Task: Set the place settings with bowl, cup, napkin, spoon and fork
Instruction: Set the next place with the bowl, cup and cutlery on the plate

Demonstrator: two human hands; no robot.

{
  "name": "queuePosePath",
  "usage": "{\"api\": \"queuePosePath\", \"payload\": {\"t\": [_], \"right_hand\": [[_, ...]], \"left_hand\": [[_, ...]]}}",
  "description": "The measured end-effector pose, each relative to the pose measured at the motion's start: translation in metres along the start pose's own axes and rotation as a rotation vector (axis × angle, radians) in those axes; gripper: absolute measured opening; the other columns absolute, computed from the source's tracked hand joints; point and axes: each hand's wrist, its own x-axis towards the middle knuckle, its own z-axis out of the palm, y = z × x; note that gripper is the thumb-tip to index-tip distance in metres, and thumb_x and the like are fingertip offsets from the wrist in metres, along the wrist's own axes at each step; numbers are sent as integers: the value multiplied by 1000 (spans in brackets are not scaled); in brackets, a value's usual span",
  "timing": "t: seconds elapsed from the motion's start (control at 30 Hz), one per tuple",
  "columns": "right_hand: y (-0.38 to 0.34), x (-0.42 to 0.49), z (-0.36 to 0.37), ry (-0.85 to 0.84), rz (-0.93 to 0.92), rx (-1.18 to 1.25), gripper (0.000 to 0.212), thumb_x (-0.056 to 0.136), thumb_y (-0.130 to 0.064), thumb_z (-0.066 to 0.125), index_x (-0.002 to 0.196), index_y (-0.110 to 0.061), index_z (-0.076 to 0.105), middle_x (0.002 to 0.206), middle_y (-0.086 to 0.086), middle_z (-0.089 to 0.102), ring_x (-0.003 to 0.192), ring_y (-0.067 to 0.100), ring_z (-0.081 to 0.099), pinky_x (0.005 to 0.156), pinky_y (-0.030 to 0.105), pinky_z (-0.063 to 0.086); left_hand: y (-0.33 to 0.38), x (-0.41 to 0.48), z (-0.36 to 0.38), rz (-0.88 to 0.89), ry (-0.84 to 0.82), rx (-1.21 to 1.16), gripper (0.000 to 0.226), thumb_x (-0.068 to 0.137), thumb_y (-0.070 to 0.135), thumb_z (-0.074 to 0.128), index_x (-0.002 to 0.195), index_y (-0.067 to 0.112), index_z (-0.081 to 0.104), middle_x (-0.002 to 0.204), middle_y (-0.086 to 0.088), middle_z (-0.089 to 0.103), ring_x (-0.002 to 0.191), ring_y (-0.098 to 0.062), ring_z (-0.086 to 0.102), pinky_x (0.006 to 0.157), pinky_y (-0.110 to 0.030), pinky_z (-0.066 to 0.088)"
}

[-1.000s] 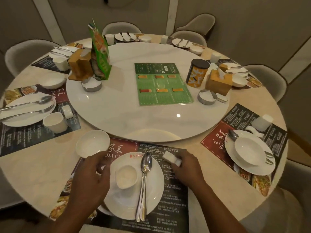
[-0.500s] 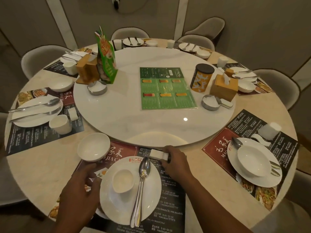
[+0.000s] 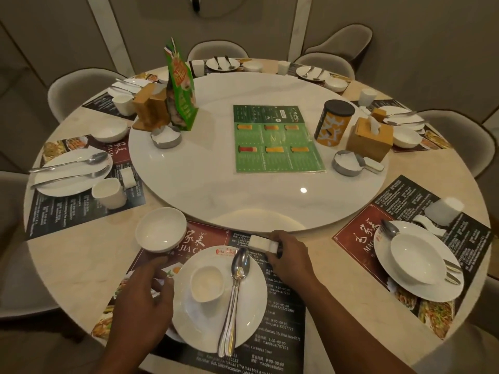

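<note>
On the dark placemat (image 3: 272, 327) in front of me lies a white plate (image 3: 205, 322). A white cup (image 3: 207, 283) stands on the plate, and a spoon and fork (image 3: 235, 295) lie side by side across it. A white bowl (image 3: 161, 229) sits on the mat's upper left corner. My right hand (image 3: 293, 256) pinches a small white folded napkin (image 3: 261, 242) just above the plate's top right rim, low over the mat. My left hand (image 3: 141, 300) lies back-up beside the plate's left rim. Its fingers are loosely bent and I see nothing in them.
A white lazy Susan (image 3: 216, 190) fills the table's middle, carrying a green menu (image 3: 275, 139), tissue boxes, ashtrays and an orange canister (image 3: 333, 122). A set place (image 3: 73, 171) lies at left. At right a bowl sits on a plate (image 3: 415, 261). Chairs ring the table.
My right hand has carried the napkin up and left, from beside the plate to the mat above the spoon. My left hand has drawn back from the bowl to the plate's left rim.
</note>
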Motion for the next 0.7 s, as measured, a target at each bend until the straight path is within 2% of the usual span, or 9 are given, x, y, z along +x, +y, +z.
{"api": "queuePosePath", "payload": {"t": [0.17, 0.27, 0.33, 0.43, 0.47, 0.5, 0.57, 0.63, 0.7], "right_hand": [[0, -2, 2, 9, 4, 32, 46, 80, -17, 77, 119, -34, 60, 107, -15, 63, 97, 9, 63, 80, 22, 49], [-6, -5, -2, -10, 9, -1, 51, 82, -18, 75, 128, -29, 57, 118, -8, 63, 107, 14, 60, 88, 26, 50], [-18, -10, -8, 41, -33, -117, 50, 84, -22, 73, 131, -24, 55, 123, -3, 60, 115, 18, 54, 92, 31, 48], [-55, -31, -10, 212, -124, -81, 36, 83, -31, 70, 116, -28, 58, 108, -8, 59, 103, 15, 55, 77, 22, 43], [-69, -41, -8, 148, -147, -1, 40, 81, -38, 71, 117, -32, 56, 109, -11, 58, 101, 11, 55, 77, 18, 41], [-81, -51, -3, 8, -175, 48, 51, 78, -46, 72, 124, -39, 51, 118, -12, 55, 108, 7, 53, 83, 17, 40], [-96, -67, 11, -289, -252, -29, 84, 71, -57, 75, 141, -47, 31, 146, -13, 38, 129, 6, 37, 106, 27, 33], [-102, -74, 27, -396, -332, -177, 99, 70, -47, 79, 149, -42, 19, 158, -12, 21, 141, 10, 23, 113, 28, 21], [-108, -76, 39, -351, -362, -226, 93, 76, -29, 76, 152, -31, 23, 157, -6, 24, 142, 16, 26, 110, 24, 22]], "left_hand": [[-1, -3, -1, -33, -34, -36, 38, 89, 28, 66, 117, 47, 48, 99, 33, 53, 82, 3, 58, 60, -7, 38], [-3, -4, -1, -50, -53, -66, 41, 89, 30, 66, 114, 54, 43, 100, 29, 55, 82, 0, 60, 60, -7, 40], [-6, -5, 0, -59, -78, -72, 40, 91, 29, 64, 113, 53, 43, 99, 26, 56, 84, 1, 59, 61, -9, 41], [-12, -4, 2, -52, -151, -105, 38, 93, 23, 60, 116, 50, 45, 98, 29, 57, 88, 5, 57, 65, -9, 40], [-14, -3, 3, -66, -178, -132, 37, 94, 22, 59, 119, 47, 48, 99, 28, 58, 90, 6, 57, 67, -10, 41], [-14, -2, 5, -85, -211, -164, 36, 94, 21, 58, 121, 44, 50, 102, 24, 60, 93, 4, 57, 70, -14, 43], [-13, 1, 9, -109, -281, -224, 37, 95, 17, 56, 124, 40, 53, 106, 16, 64, 98, -2, 60, 79, -23, 49], [-10, 4, 11, -109, -343, -257, 39, 95, 14, 55, 123, 41, 54, 108, 12, 66, 101, -5, 61, 87, -31, 52], [-7, 5, 13, -97, -394, -269, 40, 96, 13, 54, 119, 45, 53, 108, 12, 67, 102, -3, 60, 90, -32, 51]]}}
